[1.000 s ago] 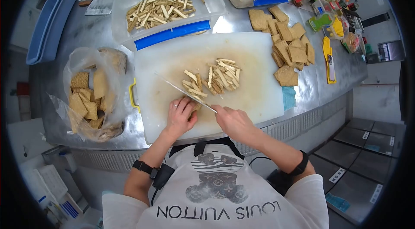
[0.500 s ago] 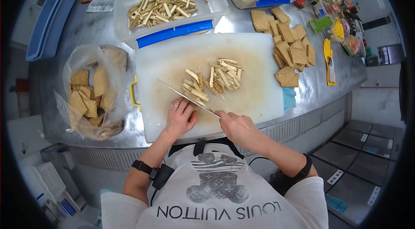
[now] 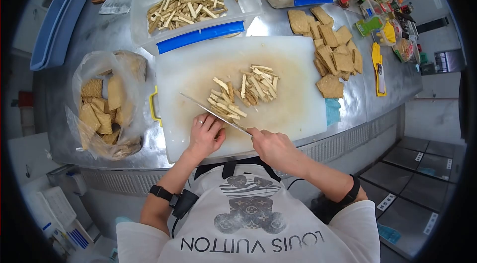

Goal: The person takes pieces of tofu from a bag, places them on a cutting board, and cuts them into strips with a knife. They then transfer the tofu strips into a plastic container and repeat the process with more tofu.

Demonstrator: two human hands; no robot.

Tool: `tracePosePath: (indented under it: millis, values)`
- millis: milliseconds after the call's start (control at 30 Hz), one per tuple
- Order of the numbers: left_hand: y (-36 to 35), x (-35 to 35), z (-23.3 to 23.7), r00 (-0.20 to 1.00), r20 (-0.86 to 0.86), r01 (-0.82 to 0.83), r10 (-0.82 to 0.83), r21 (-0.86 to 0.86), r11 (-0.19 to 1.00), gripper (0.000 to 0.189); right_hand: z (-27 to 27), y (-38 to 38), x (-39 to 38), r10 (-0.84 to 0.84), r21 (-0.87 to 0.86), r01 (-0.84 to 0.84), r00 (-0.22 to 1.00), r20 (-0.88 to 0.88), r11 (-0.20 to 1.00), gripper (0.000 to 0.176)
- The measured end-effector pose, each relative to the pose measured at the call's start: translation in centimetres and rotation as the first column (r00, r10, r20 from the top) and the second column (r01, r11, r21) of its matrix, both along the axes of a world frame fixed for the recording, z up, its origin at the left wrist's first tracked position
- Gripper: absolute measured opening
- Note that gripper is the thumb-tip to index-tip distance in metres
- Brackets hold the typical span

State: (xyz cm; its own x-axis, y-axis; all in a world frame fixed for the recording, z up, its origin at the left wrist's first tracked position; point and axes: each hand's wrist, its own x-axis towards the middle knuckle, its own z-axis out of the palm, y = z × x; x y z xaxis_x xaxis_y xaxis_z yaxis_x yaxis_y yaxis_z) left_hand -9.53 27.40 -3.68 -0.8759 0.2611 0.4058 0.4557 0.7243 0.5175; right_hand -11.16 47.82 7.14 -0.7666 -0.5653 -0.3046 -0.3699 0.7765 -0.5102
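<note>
Knife (image 3: pixel 214 113) in the right hand (image 3: pixel 271 146), fist closed tight round the handle at the near edge of the white cutting board (image 3: pixel 293 59); the blade runs up and left across the board, tip towards the yellow board handle (image 3: pixel 152 106). Left hand (image 3: pixel 206 136) sits just left of the blade, knuckles bent, fingers curled narrow with the tips pressed down next to the steel. What is under those fingers is covered, so I cannot tell whether it grips a piece. Ring on one left finger, dark bands on both wrists. Cut tan strips (image 3: pixel 243 93) lie in two loose heaps mid-board, the nearer heap touching the far side of the blade. Behind the board is a clear tub with a blue edge (image 3: pixel 201 35), part filled with the same strips; a second tub (image 3: pixel 298 0) of strips stands further right. Right of the board, uncut tan square slabs (image 3: pixel 334 57) are piled on the steel counter (image 3: pixel 89 39), with a blue cloth (image 3: pixel 332 112) at the near end of the pile. Left of the board, an open clear plastic bag (image 3: pixel 84 72) holds more slabs. A yellow tool (image 3: pixel 379 70) lies right of the pile, blue trays (image 3: pixel 54 24) far left.
</note>
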Motion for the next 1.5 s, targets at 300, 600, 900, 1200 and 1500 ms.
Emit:
tracePosePath:
  millis: [300, 600, 900, 1200, 1500]
  values:
    - [-0.1, 0.1, 0.0, 1.000, 0.018, -0.010, 0.010, 0.015, 1.000, 0.033, -3.5, -1.3, -0.7, -0.012, -0.073, 0.003, 0.992, -0.122, 0.997, 0.022]
    - [-0.1, 0.7, -0.2, 1.000, 0.014, -0.005, 0.005, 0.005, 1.000, 0.032, -4.5, -1.8, -0.2, -0.002, -0.087, -0.006, 0.995, -0.099, 0.996, 0.018]
    - [-0.5, 1.2, -0.3, 0.998, 0.049, -0.033, 0.034, -0.023, 0.999, 0.037, -0.1, -0.7, 0.2, 0.020, -0.035, -0.021, 1.000, -0.022, 0.999, 0.018]
    - [-0.4, 1.1, -0.2, 0.999, 0.040, -0.026, 0.027, -0.013, 1.000, 0.033, -3.9, -1.4, -0.8, 0.026, -0.100, -0.033, 0.997, -0.072, 0.994, 0.016]
    - [-0.6, 1.3, -0.2, 0.999, 0.034, -0.014, 0.014, -0.015, 1.000, 0.034, -4.6, -2.4, -0.5, 0.027, -0.102, -0.030, 0.999, -0.035, 0.994, 0.024]
